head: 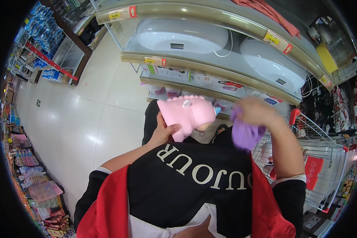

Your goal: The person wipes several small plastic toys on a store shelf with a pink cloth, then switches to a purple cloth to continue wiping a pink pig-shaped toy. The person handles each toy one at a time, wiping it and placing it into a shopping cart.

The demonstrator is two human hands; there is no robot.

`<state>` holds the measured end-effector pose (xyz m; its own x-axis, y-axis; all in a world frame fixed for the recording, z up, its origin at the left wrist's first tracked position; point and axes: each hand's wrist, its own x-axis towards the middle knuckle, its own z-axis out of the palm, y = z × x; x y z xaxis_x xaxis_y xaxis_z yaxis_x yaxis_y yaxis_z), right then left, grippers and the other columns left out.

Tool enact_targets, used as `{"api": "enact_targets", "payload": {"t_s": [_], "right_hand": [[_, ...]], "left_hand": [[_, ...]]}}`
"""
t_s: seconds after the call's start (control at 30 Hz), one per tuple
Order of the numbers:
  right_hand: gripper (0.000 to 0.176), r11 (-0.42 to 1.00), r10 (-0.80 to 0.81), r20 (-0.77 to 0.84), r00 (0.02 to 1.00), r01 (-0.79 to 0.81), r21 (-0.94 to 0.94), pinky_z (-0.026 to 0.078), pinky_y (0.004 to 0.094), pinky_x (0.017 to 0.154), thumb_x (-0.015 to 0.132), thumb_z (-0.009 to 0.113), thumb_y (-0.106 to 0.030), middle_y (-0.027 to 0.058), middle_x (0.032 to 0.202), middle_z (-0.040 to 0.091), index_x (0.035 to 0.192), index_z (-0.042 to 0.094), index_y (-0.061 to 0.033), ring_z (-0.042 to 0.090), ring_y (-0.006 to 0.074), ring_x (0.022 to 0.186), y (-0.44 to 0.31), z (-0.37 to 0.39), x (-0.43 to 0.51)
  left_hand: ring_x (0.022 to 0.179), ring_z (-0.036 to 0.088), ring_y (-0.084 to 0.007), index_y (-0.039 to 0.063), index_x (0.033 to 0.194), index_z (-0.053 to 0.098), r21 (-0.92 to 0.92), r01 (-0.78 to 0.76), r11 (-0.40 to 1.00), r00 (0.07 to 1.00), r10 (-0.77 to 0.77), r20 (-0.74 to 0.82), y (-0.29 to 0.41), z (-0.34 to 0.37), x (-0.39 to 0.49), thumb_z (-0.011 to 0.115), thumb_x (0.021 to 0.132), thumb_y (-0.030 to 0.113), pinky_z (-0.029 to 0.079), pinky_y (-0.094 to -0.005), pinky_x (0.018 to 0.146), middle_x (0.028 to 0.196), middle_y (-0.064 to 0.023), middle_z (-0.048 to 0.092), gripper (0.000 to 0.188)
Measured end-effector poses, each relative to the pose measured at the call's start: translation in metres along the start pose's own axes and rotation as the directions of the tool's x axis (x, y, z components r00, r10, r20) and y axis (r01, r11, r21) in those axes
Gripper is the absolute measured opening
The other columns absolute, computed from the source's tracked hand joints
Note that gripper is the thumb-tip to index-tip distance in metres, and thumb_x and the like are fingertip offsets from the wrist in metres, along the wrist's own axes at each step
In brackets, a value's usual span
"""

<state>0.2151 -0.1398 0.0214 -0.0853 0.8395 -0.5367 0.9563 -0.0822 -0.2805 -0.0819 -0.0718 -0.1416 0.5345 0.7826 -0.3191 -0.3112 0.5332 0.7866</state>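
A pink figurine with a blue tip at one end and bumps along its top edge lies sideways in front of my chest. My left hand grips it by its broad end, the thumb across its surface. To the right, my right hand is blurred by motion and holds a crumpled purple cloth that hangs below the fingers. The cloth is apart from the figurine.
A shelf unit stands before me, with white rounded appliances and boxes. A wire shopping cart is close on my right. An orange cloth lies on the top shelf. Tiled floor and goods racks extend leftward.
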Motion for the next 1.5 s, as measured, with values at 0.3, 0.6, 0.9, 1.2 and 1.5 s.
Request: {"api": "enact_targets", "payload": {"t_s": [0.3, 0.6, 0.9, 1.2, 1.5], "right_hand": [[0.049, 0.966, -0.138, -0.842, 0.521, 0.257, 0.0, 0.054, 0.0443, 0.084, 0.073, 0.07, -0.018, 0.0175, 0.121, 0.055, 0.121, 0.064, -0.0101, 0.063, 0.037, 0.101, -0.087, 0.037, 0.043], [0.036, 0.998, -0.034, -0.748, 0.663, 0.057, 0.005, 0.053, 0.0429, 0.083, 0.079, 0.063, -0.013, 0.0213, 0.111, 0.066, 0.113, 0.067, -0.0022, 0.066, 0.0361, 0.097, -0.041, -0.033, 0.001], [0.066, 0.833, -0.365, -0.922, 0.127, 0.487, -0.263, 0.043, 0.0551, 0.099, 0.062, 0.08, -0.031, 0.0193, 0.115, 0.06, 0.122, 0.064, -0.0064, 0.056, 0.0442, 0.11, -0.09, -0.015, 0.026], [0.034, 0.471, -0.822, -0.56, 0.108, 0.681, -0.561, 0.049, 0.0491, 0.098, 0.069, 0.068, -0.024, 0.0138, 0.094, 0.066, 0.097, 0.071, -0.0053, 0.065, 0.0338, 0.101, -0.09, 0.01, 0.018], [0.052, 0.159, 0.241, -0.933, 0.269, 0.937, 0.311, 0.053, 0.0384, 0.09, 0.096, 0.06, -0.031, 0.0128, 0.127, 0.057, 0.136, 0.047, -0.0017, 0.061, 0.0257, 0.111, -0.059, -0.016, -0.007]], "left_hand": [[0.137, 0.037, -0.0269, 0.011, 0.153, 0.006, 0.006, -0.333, 0.943, 0.938, 0.33, 0.108, 0.035, 0.033, 0.018, 0.08, 0.072, 0.015, 0.036, -0.0422, 0.111, 0.147, -0.0137, 0.032, 0.11], [0.136, 0.04, -0.0279, 0.005, 0.152, 0.014, -0.107, -0.408, 0.907, 0.899, 0.42, 0.129, 0.07, 0.006, 0.025, 0.072, 0.079, 0.039, 0.036, -0.0432, 0.111, 0.147, -0.0144, 0.036, 0.1], [0.136, 0.042, -0.0305, 0.006, 0.152, 0.022, 0.055, -0.369, 0.928, 0.89, 0.335, 0.308, 0.066, 0.025, 0.01, 0.07, 0.076, 0.058, 0.037, -0.0475, 0.112, 0.15, -0.0148, 0.039, 0.104], [0.134, 0.046, -0.0322, 0.009, 0.15, 0.032, -0.299, 0.226, 0.927, 0.883, -0.065, 0.465, 0.068, 0.027, 0.012, 0.07, 0.08, 0.056, 0.041, -0.0495, 0.11, 0.146, -0.0179, 0.045, 0.092], [0.144, 0.031, -0.033, 0.013, 0.156, 0.013, -0.229, -0.274, 0.934, 0.855, 0.345, 0.387, 0.107, 0.077, 0.011, 0.073, 0.057, 0.059, 0.025, -0.0452, 0.121, 0.156, -0.0114, 0.027, 0.125]]}}
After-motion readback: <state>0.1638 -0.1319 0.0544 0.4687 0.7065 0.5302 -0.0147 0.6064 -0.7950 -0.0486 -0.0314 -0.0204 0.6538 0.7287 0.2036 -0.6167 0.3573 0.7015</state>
